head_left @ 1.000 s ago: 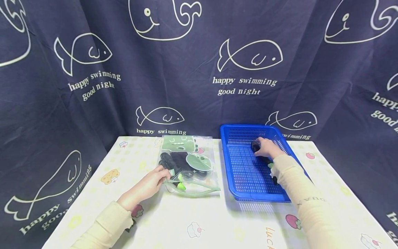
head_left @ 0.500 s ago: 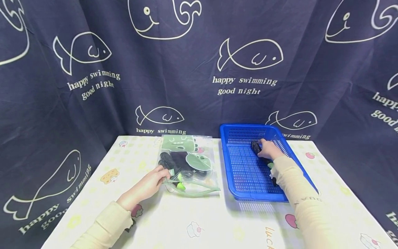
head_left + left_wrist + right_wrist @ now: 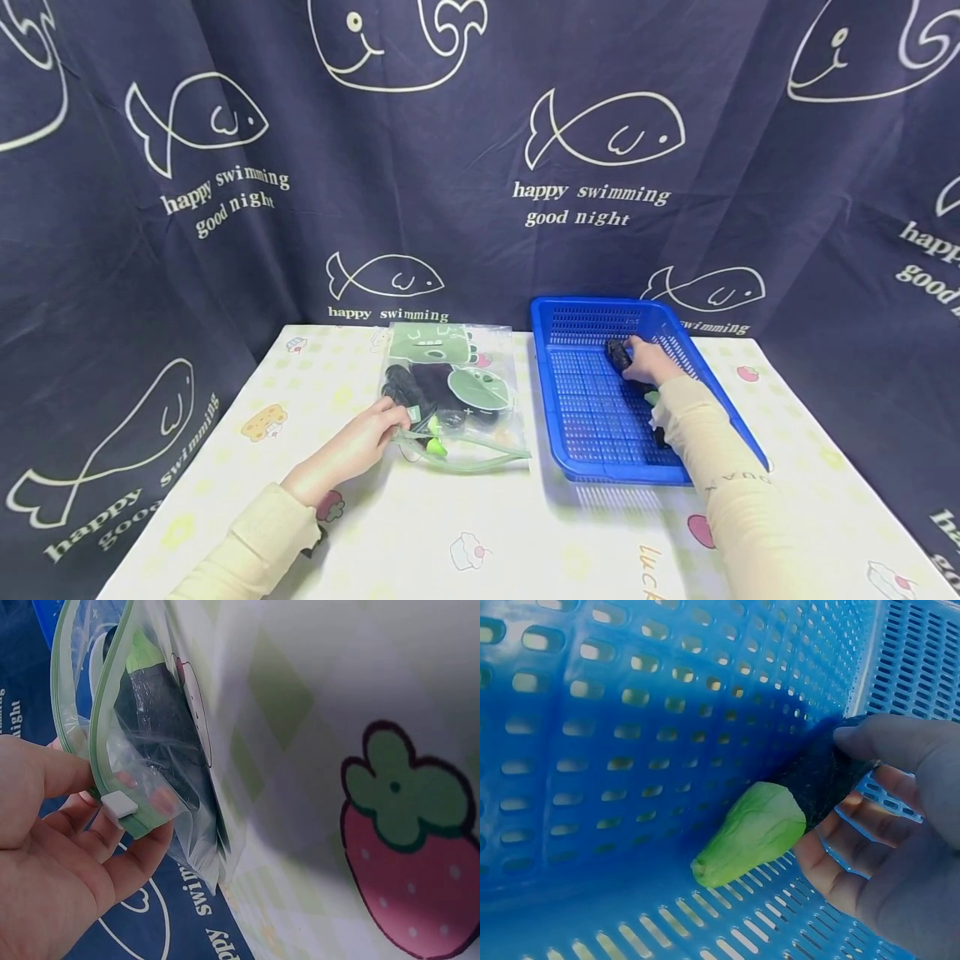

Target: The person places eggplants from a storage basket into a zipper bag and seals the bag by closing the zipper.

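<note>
In the blue basket (image 3: pixel 558 417), my right hand (image 3: pixel 651 362) grips a dark eggplant (image 3: pixel 618 353) near its rounded end. The right wrist view shows the thumb on top of the eggplant (image 3: pixel 829 769) and fingers beneath; its green cap (image 3: pixel 750 832) points away from the hand, low by the basket wall. My left hand (image 3: pixel 375 429) pinches the near left corner of a clear zip bag (image 3: pixel 480 454), by the white slider (image 3: pixel 120 804). The bag's mouth gapes in the left wrist view. Inside lie dark eggplants (image 3: pixel 408 387) with green caps (image 3: pixel 437 447), partly hidden by the bag's print.
A patterned cloth covers the table (image 3: pixel 405 533), with the bag left of the basket. Behind them hangs a dark blue curtain (image 3: pixel 465 192). Near the right sleeve (image 3: pixel 708 433) is a small dark thing (image 3: pixel 661 437), mostly hidden.
My right hand has shifted slightly right along the eggplant, baring more of its dark end. The left hand keeps its hold on the bag in the same place.
</note>
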The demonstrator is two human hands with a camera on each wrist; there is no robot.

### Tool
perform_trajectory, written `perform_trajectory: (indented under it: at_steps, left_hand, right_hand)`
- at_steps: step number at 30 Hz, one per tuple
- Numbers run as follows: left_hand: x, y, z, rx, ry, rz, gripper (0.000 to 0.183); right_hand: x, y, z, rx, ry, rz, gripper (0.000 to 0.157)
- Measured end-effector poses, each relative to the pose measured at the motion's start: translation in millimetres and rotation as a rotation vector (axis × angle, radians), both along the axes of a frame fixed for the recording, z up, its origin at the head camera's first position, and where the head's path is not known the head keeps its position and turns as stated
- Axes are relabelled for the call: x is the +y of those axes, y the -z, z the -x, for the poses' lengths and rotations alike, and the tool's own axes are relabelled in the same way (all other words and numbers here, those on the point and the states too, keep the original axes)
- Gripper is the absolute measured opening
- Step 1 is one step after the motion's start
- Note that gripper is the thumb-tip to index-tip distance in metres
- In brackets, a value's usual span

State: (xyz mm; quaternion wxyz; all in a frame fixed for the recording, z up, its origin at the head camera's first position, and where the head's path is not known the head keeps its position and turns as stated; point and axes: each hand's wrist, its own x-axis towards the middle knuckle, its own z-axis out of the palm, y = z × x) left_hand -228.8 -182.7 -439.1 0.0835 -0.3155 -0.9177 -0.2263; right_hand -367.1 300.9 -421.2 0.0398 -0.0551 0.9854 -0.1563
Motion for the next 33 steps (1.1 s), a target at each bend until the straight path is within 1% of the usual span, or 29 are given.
perform_trajectory:
  at_steps: [6, 16, 19, 25, 33]
  left_hand:
    - [0, 0.4, 0.7, 0.002, 0.002, -0.002, 0.026]
    - [-1, 2.6, 2.1, 0.009, 0.004, -0.004, 0.025]
    - [-1, 2.4, 1.9, 0.014, 0.006, -0.005, 0.025]
    - [-1, 1.3, 2.2, 0.019, 0.007, -0.004, 0.025]
    - [0, -0.3, 1.3, 0.011, 0.009, -0.001, 0.025]
  right_hand:
    - [2, 2.2, 1.5, -0.015, 0.001, -0.002, 0.065]
    - [2, 3.4, 3.0, -0.001, -0.016, 0.0, 0.063]
    - [1, 0.2, 1.5, -0.006, -0.021, 0.007, 0.063]
    - [-3, -11.9, -4.8, -0.019, -0.04, 0.027, 0.063]
    - [-5, -20.3, -5.4, 0.011, -0.077, 0.017, 0.06]
